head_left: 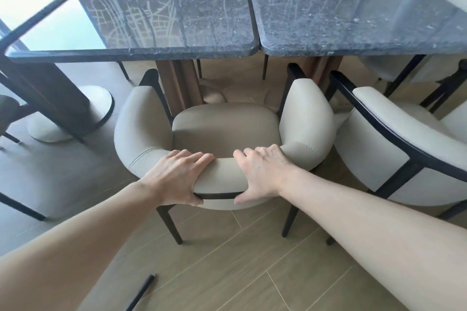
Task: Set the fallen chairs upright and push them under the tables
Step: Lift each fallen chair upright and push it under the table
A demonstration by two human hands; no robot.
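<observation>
Both hands, left [177, 178] and right [262, 175], grip upright chair [225, 129] backrest; pushing in could knock its arms against table [166, 52] edge or neighbour chair [394, 144]

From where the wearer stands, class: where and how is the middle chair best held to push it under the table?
Grip the top of the chair's curved backrest from behind, as the left hand and right hand do: fingers over the padded rim, thumbs under. The chair stands upright, its open front facing the table, so the back rim is nearest.
</observation>
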